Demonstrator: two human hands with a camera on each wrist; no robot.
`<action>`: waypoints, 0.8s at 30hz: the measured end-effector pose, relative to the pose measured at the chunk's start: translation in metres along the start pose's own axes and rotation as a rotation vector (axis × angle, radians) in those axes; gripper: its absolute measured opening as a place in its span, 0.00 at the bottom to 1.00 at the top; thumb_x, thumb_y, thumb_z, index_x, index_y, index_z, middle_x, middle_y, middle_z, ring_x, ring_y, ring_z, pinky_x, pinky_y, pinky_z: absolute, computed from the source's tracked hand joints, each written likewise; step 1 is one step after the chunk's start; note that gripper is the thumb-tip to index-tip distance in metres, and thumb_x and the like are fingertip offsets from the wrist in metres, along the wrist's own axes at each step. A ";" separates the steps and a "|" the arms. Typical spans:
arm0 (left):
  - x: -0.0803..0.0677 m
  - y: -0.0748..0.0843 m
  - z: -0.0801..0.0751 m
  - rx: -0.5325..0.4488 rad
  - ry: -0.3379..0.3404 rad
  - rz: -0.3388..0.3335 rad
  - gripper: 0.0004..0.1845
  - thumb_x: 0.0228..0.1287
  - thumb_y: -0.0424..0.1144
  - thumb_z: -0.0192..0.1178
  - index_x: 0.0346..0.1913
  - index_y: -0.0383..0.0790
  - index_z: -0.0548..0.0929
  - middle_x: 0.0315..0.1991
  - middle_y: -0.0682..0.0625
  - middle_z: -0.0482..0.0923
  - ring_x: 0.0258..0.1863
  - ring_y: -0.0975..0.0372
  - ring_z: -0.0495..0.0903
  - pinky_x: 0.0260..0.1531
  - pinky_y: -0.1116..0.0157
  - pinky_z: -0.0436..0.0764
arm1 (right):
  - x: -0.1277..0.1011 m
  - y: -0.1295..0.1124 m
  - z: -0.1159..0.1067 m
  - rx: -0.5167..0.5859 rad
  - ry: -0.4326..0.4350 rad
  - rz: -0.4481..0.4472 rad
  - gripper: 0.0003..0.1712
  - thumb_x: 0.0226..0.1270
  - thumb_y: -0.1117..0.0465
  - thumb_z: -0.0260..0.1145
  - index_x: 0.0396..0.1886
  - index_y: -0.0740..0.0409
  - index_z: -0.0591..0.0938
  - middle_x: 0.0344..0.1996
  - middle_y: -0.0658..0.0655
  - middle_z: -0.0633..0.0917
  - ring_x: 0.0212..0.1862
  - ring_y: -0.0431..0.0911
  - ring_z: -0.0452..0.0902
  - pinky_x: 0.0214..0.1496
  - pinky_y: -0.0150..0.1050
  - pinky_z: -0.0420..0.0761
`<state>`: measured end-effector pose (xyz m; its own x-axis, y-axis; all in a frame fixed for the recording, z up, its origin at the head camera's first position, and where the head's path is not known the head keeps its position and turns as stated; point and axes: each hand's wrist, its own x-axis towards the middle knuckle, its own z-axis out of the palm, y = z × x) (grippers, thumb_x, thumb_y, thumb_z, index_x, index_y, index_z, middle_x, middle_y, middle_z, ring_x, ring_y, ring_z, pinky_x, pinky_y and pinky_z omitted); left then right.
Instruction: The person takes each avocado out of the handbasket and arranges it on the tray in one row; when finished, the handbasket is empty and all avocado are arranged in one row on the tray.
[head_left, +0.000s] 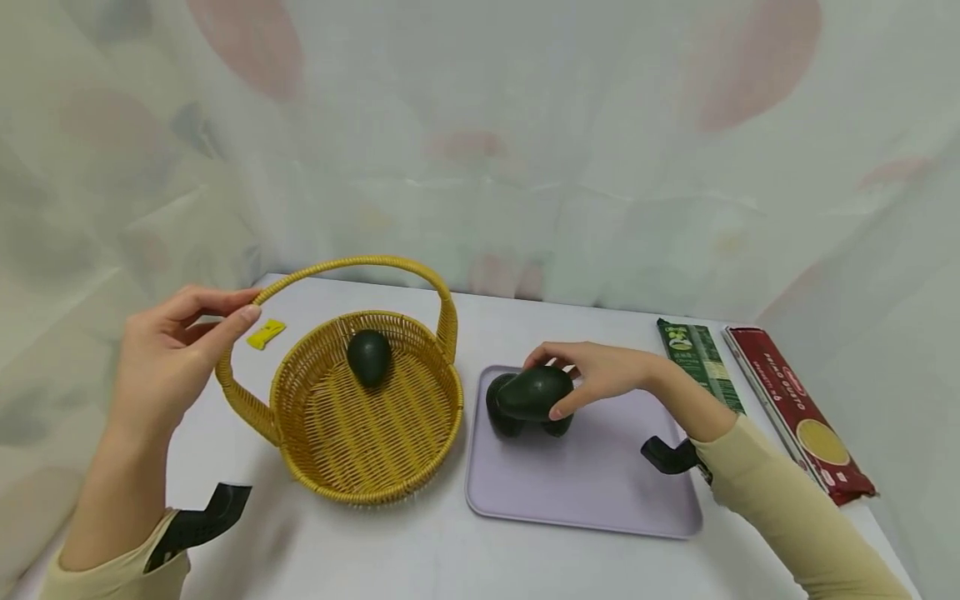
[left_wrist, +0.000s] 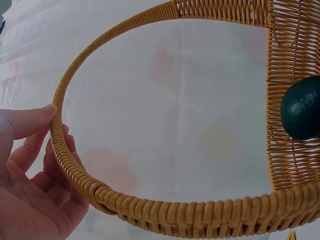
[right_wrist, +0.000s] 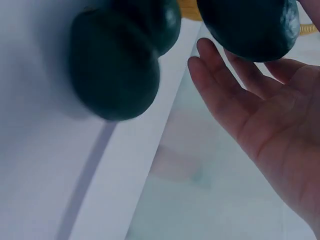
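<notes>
My left hand (head_left: 168,354) pinches the side of the tall handle (head_left: 375,261) of a yellow woven basket (head_left: 358,497). The left wrist view has the thumb on one side of the handle and fingers (left_wrist: 65,150) on the other. One dark green avocado (head_left: 369,358) lies toward the back inside the basket. My right hand (head_left: 596,372) grips another avocado (head_left: 534,395) between thumb and fingers, over the lilac tray (head_left: 600,500). Below it two more avocados (head_left: 502,423) on the tray are partly hidden; in the right wrist view they appear beside the held avocado (right_wrist: 250,30).
A small yellow packet (head_left: 266,334) lies behind the basket's left side. Right of the tray are a green pack (head_left: 701,358) and a long red pasta pack (head_left: 798,408). A pale patterned curtain (head_left: 525,167) hangs behind the white table (head_left: 360,558).
</notes>
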<state>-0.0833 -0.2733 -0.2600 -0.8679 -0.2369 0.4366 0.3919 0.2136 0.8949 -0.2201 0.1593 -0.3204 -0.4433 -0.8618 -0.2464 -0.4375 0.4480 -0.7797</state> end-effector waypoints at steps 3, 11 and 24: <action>0.000 0.000 -0.001 -0.022 -0.003 -0.006 0.09 0.57 0.20 0.64 0.42 0.25 0.85 0.41 0.51 0.86 0.38 0.66 0.85 0.36 0.79 0.79 | -0.011 0.008 0.001 0.043 0.012 0.013 0.34 0.58 0.55 0.74 0.62 0.48 0.71 0.58 0.50 0.73 0.57 0.49 0.72 0.60 0.49 0.74; 0.000 0.000 -0.001 -0.009 0.012 -0.011 0.09 0.57 0.20 0.64 0.42 0.26 0.85 0.41 0.53 0.87 0.37 0.67 0.85 0.36 0.79 0.79 | -0.042 0.025 0.002 0.098 0.056 0.063 0.33 0.60 0.55 0.73 0.63 0.44 0.71 0.61 0.51 0.71 0.57 0.51 0.72 0.55 0.42 0.78; -0.001 -0.002 0.000 -0.083 0.023 -0.011 0.09 0.56 0.20 0.65 0.42 0.24 0.84 0.40 0.50 0.87 0.37 0.65 0.85 0.36 0.79 0.79 | -0.083 0.059 0.015 0.217 0.181 0.119 0.34 0.63 0.59 0.70 0.67 0.54 0.68 0.62 0.58 0.71 0.58 0.56 0.72 0.54 0.41 0.77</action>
<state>-0.0837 -0.2733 -0.2621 -0.8655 -0.2604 0.4280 0.4073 0.1317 0.9038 -0.1973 0.2536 -0.3544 -0.6222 -0.7413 -0.2518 -0.2059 0.4653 -0.8609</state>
